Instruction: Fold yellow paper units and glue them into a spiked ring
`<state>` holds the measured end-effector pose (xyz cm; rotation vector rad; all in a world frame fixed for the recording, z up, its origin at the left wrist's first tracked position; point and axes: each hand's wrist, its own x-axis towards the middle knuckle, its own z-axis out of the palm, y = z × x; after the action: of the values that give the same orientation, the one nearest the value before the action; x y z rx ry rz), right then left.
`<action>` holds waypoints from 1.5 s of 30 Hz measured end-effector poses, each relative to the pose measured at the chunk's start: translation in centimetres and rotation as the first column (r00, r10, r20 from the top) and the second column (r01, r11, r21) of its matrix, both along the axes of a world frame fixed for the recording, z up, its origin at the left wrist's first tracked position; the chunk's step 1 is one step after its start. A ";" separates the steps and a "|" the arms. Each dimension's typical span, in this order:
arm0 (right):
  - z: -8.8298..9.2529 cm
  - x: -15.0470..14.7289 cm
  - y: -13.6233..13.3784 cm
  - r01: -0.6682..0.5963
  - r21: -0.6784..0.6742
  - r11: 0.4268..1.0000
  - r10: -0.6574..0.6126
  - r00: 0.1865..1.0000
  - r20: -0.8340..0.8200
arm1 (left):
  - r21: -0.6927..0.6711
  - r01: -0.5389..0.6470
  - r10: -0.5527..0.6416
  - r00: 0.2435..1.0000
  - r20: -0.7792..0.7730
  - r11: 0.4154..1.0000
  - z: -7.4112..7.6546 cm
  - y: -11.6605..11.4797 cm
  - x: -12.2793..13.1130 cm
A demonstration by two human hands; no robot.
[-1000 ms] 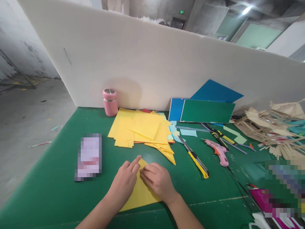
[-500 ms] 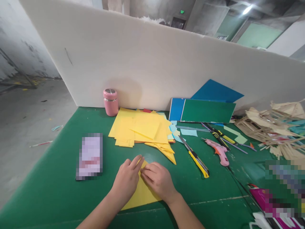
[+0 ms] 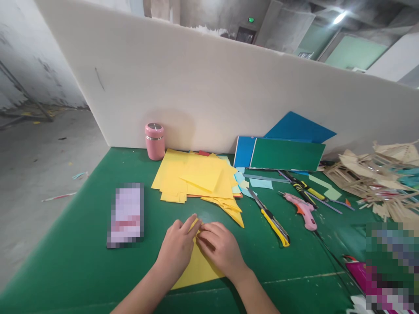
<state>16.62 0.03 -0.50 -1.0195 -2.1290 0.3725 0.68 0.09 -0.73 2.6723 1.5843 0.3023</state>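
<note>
On the green tabletop (image 3: 81,270) lay a yellow paper sheet (image 3: 198,267), the left hand (image 3: 178,243) upon it, forefinger outstretched at its far corner, the right hand (image 3: 223,247) beside, fingers bent; whether either pinched it I couldn't tell.

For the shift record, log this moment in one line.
left grip: on sheet | right grip: on sheet | paper pile: beyond sheet | cutter: blade out
</note>
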 end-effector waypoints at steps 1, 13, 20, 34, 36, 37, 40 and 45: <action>0.0 0.1 0.0 -0.005 -0.005 1.000 0.005 1.000 -0.001 | -0.002 -0.006 0.006 1.000 0.005 1.000 0.1 0.0 0.0; 0.3 0.6 0.2 0.017 -0.025 1.000 -0.018 1.000 -0.009 | 0.095 0.005 -0.015 0.994 0.104 0.995 -0.4 -0.4 -0.4; 0.0 0.8 0.2 0.180 -0.073 0.981 -0.186 0.978 -0.094 | 0.062 0.008 -0.020 0.981 0.193 0.998 -0.1 -0.9 -0.6; -1.1 1.1 0.6 0.384 -0.151 0.911 -0.405 0.902 -0.150 | 0.105 0.001 -0.029 0.965 0.260 0.994 -0.6 -1.9 -0.3; -1.1 1.3 0.7 0.389 -0.099 0.916 -0.399 0.910 -0.115 | 0.103 -0.013 -0.013 0.969 0.248 0.995 -0.7 -2.1 -0.1; -1.0 1.4 0.7 0.371 -0.079 0.925 -0.378 0.921 -0.098 | 0.105 -0.020 -0.006 0.970 0.243 0.994 -0.7 -2.2 0.0; -0.7 1.6 0.7 0.271 -0.032 0.962 -0.273 0.960 -0.070 | 0.141 -0.027 -0.005 0.976 0.217 0.990 -0.9 -2.4 0.2; -0.5 1.9 0.6 0.137 0.006 0.991 -0.136 0.989 -0.050 | 0.206 -0.026 -0.017 0.978 0.206 0.978 -0.9 -2.5 0.2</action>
<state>18.48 0.64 -1.00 -1.1319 -2.0024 0.3173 0.89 -2.39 -1.67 2.6743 1.5752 0.7603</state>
